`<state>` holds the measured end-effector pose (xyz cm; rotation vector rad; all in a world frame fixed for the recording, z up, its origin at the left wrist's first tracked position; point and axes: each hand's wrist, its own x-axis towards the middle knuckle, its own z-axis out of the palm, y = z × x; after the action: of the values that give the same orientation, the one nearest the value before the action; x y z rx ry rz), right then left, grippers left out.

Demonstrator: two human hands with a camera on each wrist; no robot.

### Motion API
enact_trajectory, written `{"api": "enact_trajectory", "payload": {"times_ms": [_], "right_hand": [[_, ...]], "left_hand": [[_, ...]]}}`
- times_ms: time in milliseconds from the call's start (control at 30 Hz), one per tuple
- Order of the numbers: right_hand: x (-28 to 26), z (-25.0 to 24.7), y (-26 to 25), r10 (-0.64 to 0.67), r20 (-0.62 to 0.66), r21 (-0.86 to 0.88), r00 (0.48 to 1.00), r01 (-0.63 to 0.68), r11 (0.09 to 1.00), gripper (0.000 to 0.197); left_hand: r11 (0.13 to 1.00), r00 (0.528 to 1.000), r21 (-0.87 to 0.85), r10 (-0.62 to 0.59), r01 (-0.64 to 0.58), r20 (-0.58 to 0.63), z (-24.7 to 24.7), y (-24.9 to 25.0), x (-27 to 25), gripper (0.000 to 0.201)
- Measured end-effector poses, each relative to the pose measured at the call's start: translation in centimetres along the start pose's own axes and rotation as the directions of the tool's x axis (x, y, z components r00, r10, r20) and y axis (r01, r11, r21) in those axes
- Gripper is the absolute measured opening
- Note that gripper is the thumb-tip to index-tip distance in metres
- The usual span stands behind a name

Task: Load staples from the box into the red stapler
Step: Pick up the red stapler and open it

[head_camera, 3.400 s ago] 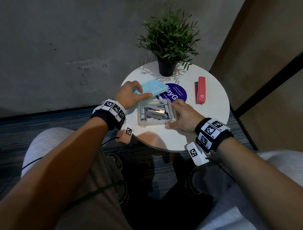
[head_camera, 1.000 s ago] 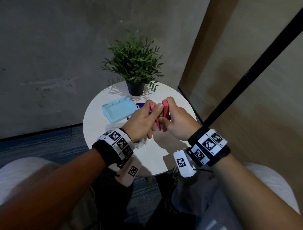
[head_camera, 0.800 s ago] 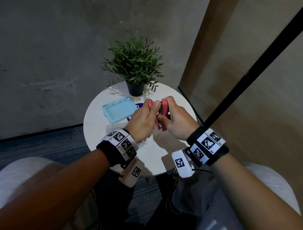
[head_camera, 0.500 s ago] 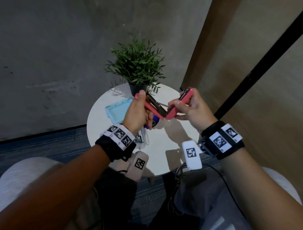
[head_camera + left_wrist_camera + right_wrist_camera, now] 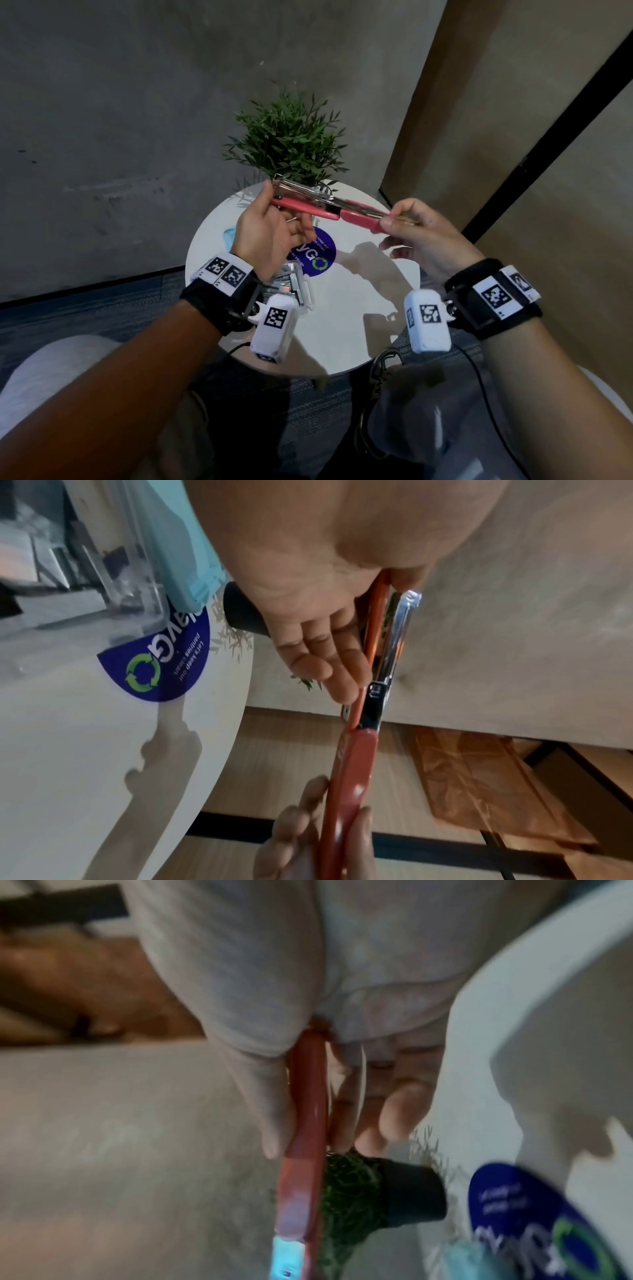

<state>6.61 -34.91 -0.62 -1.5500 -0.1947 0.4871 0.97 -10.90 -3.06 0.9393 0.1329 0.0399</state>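
The red stapler [image 5: 359, 218] is held in the air above the round white table [image 5: 356, 308], swung open almost flat. Its silver staple channel [image 5: 301, 190] faces up at the left end. My left hand [image 5: 277, 209] grips the base end with the channel, thumb on top. My right hand [image 5: 394, 217] pinches the red top cover at the right end. In the left wrist view the stapler [image 5: 359, 750] runs from my fingers [image 5: 329, 669] down to the other hand. The clear staple box [image 5: 294, 284] sits open on the table under my left wrist, staples inside.
The light blue box lid [image 5: 228, 236] lies at the table's left, mostly hidden by my left hand. A potted plant [image 5: 291, 137] stands at the back edge, just behind the stapler. A round blue sticker [image 5: 317, 255] marks the table's middle. A wooden wall panel [image 5: 479, 120] is at right.
The stapler has swung from a narrow V to nearly flat. My hands moved apart and a little higher, each keeping its end. The channel now lies exposed.
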Motion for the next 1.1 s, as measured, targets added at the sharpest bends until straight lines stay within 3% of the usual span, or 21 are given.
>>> {"api": "enact_trajectory", "payload": {"times_ms": [67,167,233,300,433,500,567,667,767,833,967,1100], "right_hand": [[0.0,0.4,0.3,-0.006,0.077,-0.247,0.997,0.025,0.969,0.023],[-0.3,1.6,1.2,0.096,0.229,-0.434,0.969,0.014,0.901,0.02],[-0.7,3.4,2.0,0.157,0.319,-0.374,0.935,-0.027,0.927,0.015],[-1.2,5.3,2.8,0.187,0.374,-0.173,0.908,-0.13,0.976,0.023],[-1.3,7.0,3.4,0.202,0.369,0.013,0.907,-0.223,0.975,0.038],[-1.1,6.7,3.5,0.18,0.325,-0.031,0.928,-0.18,0.983,0.031],[-1.2,6.4,3.3,0.113,0.269,-0.182,0.956,-0.065,0.981,0.024],[-1.4,6.4,3.1,-0.068,0.203,-0.429,0.977,0.151,0.891,0.023],[-1.3,6.2,3.2,-0.122,0.198,-0.524,0.973,0.21,0.825,0.018],[-1.4,6.2,3.4,-0.104,0.2,-0.496,0.974,0.192,0.847,0.016],[-1.6,7.2,3.8,0.015,0.265,-0.273,0.964,0.06,0.96,0.015],[-1.6,7.6,4.0,0.088,0.292,-0.115,0.952,-0.056,0.992,0.01]], "left_hand": [[0.998,1.0,0.07,0.01,-0.009,-0.004,-0.4,0.1,0.2,0.062],[0.976,1.0,0.218,0.029,-0.03,0.011,-0.4,0.5,0.5,0.066],[0.96,1.0,0.279,0.004,-0.011,0.025,-0.2,0.5,0.7,0.067],[0.939,0.999,0.343,-0.026,0.017,0.021,0.1,0.3,0.8,0.068],[0.926,0.997,0.373,-0.023,0.05,-0.075,0.3,-0.5,1.0,0.063],[0.944,0.996,0.33,0.022,0.009,-0.091,0.2,-0.5,0.8,0.053],[0.949,0.995,0.313,0.053,-0.025,-0.082,0.0,-0.3,0.6,0.042],[0.957,0.997,0.289,0.005,0.018,-0.079,-0.3,-0.1,0.4,0.036],[0.954,0.997,0.293,-0.047,0.062,-0.06,-0.9,0.0,0.3,0.04],[0.95,0.997,0.307,-0.049,0.064,-0.056,-1.2,0.1,0.3,0.042],[0.934,0.997,0.354,-0.03,0.052,-0.067,-1.4,0.1,0.4,0.037],[0.918,0.998,0.395,-0.024,0.046,-0.061,-1.6,0.3,0.6,0.037]]}}
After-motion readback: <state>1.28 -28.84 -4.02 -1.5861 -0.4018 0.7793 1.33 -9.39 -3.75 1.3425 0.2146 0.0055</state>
